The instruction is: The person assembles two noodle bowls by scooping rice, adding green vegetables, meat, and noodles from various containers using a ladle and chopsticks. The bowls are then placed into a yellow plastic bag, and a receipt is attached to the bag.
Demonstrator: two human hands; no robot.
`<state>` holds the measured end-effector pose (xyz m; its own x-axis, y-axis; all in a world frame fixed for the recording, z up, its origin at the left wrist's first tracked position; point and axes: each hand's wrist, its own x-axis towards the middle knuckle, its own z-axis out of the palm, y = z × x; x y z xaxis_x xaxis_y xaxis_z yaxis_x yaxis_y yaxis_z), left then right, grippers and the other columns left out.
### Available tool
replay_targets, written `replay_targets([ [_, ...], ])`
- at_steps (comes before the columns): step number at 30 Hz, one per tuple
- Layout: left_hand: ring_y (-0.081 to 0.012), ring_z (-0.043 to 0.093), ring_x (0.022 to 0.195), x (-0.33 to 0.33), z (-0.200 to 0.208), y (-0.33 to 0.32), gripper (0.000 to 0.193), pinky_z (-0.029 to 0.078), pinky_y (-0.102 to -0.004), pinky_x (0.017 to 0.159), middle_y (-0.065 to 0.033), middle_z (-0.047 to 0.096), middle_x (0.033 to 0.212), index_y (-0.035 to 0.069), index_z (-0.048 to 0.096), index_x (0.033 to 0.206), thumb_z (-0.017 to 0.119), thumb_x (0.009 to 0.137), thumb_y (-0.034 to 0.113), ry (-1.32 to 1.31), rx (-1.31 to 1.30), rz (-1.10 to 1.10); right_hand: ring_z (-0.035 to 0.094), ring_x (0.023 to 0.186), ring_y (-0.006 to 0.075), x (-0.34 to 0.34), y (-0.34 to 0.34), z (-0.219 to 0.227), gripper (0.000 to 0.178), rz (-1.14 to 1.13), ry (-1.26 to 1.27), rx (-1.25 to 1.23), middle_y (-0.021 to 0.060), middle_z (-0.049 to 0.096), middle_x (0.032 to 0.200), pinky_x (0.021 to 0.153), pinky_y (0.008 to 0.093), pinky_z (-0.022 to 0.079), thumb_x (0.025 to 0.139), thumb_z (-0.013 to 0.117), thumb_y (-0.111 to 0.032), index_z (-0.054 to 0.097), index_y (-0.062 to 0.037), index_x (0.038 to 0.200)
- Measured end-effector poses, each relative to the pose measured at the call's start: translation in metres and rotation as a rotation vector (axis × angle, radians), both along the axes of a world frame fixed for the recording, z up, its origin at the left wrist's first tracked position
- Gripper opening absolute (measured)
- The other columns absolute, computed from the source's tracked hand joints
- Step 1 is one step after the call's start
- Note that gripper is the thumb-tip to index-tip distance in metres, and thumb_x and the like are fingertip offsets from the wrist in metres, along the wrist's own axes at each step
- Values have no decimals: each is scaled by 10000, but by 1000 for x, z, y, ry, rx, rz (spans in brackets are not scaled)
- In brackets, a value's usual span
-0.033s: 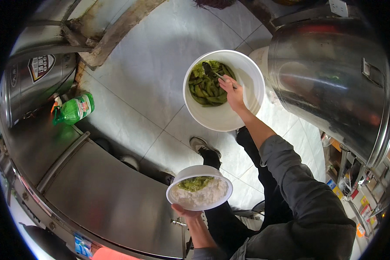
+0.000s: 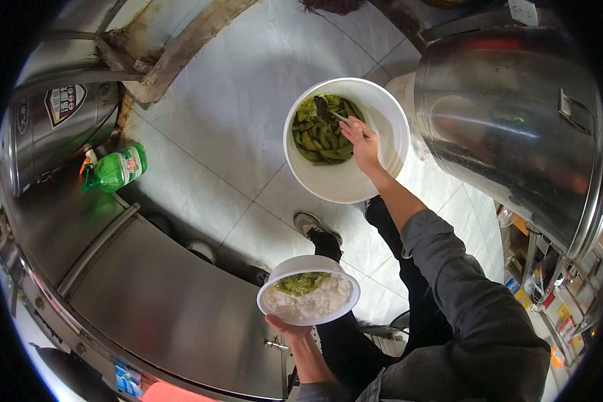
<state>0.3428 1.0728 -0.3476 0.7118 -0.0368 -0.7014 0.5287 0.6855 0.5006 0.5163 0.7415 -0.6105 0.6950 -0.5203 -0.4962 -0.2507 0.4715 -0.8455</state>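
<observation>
My right hand (image 2: pixel 363 142) is closed round the handle of a spoon (image 2: pixel 323 107), reaching down into a tall white bucket (image 2: pixel 392 144). The spoon's dark end rests among long green pods or peppers (image 2: pixel 325 141), with lighter green pieces by it; their exact kind is unclear. Nearer my body, my left hand (image 2: pixel 289 327) grips a white plastic bowl (image 2: pixel 266 303) from its near left side, fingers mostly hidden beneath. White rice (image 2: pixel 318 303) fills much of the bowl, with a mushy green vegetable portion (image 2: pixel 303 283) lying toward its far side. The bowl tilts toward me.
A large shiny metal drum (image 2: pixel 502 141) stands right of the bucket. On the left runs a stainless steel counter or cabinet (image 2: pixel 174 301), with a green plastic bottle (image 2: pixel 119 167) at its far end and a metal canister (image 2: pixel 60 134) behind. Pale tiles (image 2: pixel 248 114) cover the floor.
</observation>
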Motion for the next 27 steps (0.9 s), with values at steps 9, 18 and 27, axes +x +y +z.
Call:
replay_targets([
  [9,-333,516,1305,8,3,-7,942,489,-536,1063,-137,451,1481,117,356,1510,584,839,737,-23,73,-20,618,1188,341,2,-8,14,395,-230,54,327,228,560,1230,1037,414,519,1065,442,-183,442,113,1327],
  [18,-362,440,1373,46,11,-17,989,432,-550,1102,-166,380,1539,117,276,1553,541,853,763,-68,38,-58,573,1243,413,-64,-57,167,445,-54,-144,298,255,502,1377,1103,476,466,1076,427,-201,418,135,1367],
  [27,-305,443,1384,118,82,-44,843,384,-475,1137,-109,445,1521,88,353,1522,418,954,707,-64,-103,-336,602,1220,393,-149,-96,495,466,263,-272,-20,206,556,1359,1060,507,480,1051,484,-363,563,47,1258],
])
